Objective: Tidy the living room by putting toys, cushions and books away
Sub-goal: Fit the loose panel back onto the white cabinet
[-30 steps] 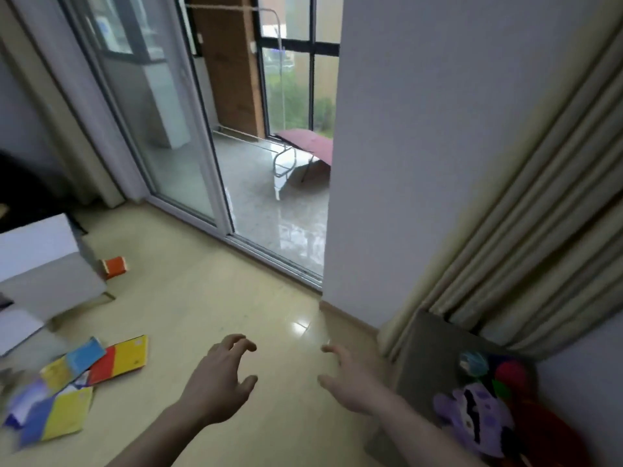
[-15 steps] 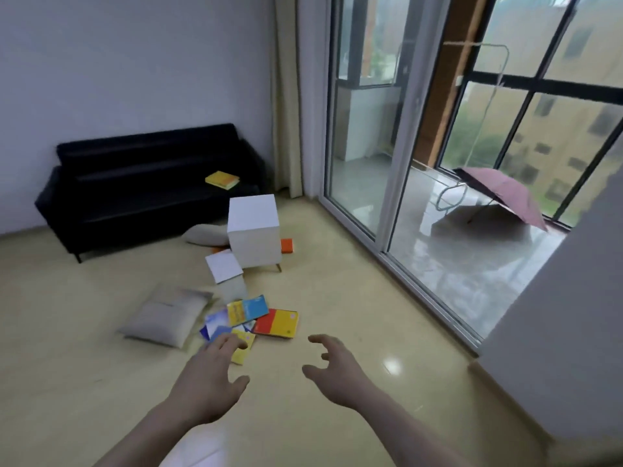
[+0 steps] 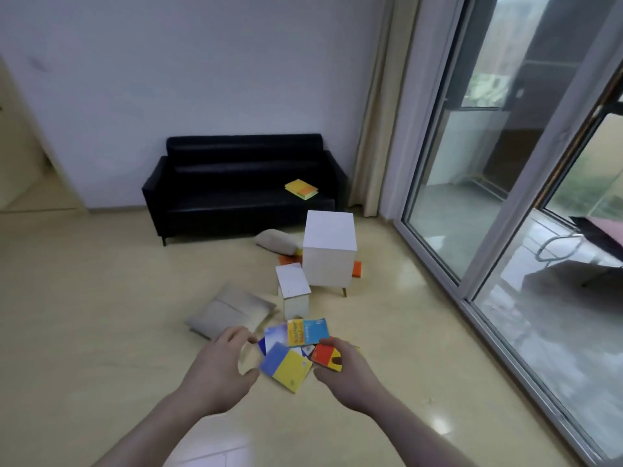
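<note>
both bare forearms reach forward over the pale yellow floor (image 3: 101,332). the left hand (image 3: 219,369) hovers with fingers loosely curved and released, holding nothing, just left of a scatter of books. the right hand (image 3: 344,372) is likewise loosely curved and holds nothing; it overlaps the red and yellow book (image 3: 325,357) in this view, and whether it touches that book cannot be told. between the hands lies a blue and yellow book (image 3: 286,365), and just beyond it a white and blue book (image 3: 274,335) and a yellow and blue book (image 3: 307,332), all overlapping on the floor. to the left of the pile a beige cushion (image 3: 229,311) lies flat. past the books stands a small white box (image 3: 292,291), touching or just beside a taller white cabinet (image 3: 328,252) on short legs. an orange book (image 3: 356,268) pokes out at the cabinet's right side, and a second cushion (image 3: 276,241) lies behind its left side, near the foot of a black sofa (image 3: 219,193). on the sofa's right seat rests a yellow and orange book (image 3: 301,189). a curtain (image 3: 377,129) hangs beside the sliding glass door (image 3: 472,163) on the right
</note>
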Demonstrator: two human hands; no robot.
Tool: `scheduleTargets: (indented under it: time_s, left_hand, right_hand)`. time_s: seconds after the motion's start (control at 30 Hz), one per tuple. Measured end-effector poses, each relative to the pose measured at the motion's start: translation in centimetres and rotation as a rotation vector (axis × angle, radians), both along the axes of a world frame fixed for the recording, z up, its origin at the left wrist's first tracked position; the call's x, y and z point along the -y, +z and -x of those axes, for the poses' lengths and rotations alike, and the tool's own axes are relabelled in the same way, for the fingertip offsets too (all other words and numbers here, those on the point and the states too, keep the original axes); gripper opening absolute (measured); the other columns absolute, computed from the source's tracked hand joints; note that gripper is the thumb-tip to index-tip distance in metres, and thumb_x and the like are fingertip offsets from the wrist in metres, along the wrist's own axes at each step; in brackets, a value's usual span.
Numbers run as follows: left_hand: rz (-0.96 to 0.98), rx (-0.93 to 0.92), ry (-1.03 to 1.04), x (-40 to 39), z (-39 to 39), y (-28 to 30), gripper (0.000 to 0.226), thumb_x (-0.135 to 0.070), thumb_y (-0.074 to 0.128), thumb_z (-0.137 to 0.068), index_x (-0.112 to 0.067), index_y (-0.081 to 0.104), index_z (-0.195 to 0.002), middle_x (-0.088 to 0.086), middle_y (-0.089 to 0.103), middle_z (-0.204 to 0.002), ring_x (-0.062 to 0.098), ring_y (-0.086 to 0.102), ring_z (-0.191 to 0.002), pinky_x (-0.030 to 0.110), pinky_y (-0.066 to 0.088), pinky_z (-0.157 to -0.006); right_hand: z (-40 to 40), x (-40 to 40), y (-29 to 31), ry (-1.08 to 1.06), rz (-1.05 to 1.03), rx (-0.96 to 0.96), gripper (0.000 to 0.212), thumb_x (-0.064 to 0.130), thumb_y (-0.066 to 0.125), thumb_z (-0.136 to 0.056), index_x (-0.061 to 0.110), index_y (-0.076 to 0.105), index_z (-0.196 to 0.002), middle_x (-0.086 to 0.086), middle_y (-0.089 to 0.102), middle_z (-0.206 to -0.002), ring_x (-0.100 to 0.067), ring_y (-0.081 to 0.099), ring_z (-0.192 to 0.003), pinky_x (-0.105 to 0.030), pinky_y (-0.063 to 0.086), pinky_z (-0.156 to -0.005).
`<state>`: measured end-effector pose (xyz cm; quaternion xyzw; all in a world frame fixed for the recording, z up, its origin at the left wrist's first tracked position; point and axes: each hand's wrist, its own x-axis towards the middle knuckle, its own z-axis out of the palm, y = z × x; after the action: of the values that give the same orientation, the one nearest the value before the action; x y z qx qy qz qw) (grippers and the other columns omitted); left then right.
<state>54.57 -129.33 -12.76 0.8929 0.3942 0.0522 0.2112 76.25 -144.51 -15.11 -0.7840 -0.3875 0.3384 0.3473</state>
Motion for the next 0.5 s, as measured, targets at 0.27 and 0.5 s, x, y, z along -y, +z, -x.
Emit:
scheduleTargets:
  time_s: [0.27,0.5]
  left_hand:
    - [-0.033,0.001,0.138,-13.9,-0.7,2.2,0.049,-0.047,0.067,-0.084,-0.036,0.051,-0.129,-0.022,0.047,-0.134,0.013,0.052,-0.123,0.031,0.043,-0.102]
    - [-0.027,-0.028,0.241,-24.0,2.5,2.3,0.054,-0.045,0.067,-0.088,-0.035,0.048,-0.137,-0.016,0.042,-0.145,0.015,0.046,-0.133,0.029,0.039,-0.108]
  right_hand:
    - [-2.6,-17.4,0.8,0.144,-0.024,-0.020,0.051,0.032,0.065,-0.088,0.037,0.049,-0.137,0.015,0.048,-0.134,-0.009,0.048,-0.128,-0.033,0.047,-0.103]
    - [-1.1,-30.4,2.2,0.265,-0.049,0.004,0.057,0.034,0.067,-0.086,0.038,0.048,-0.140,0.015,0.045,-0.140,-0.006,0.053,-0.118,-0.024,0.044,-0.097]
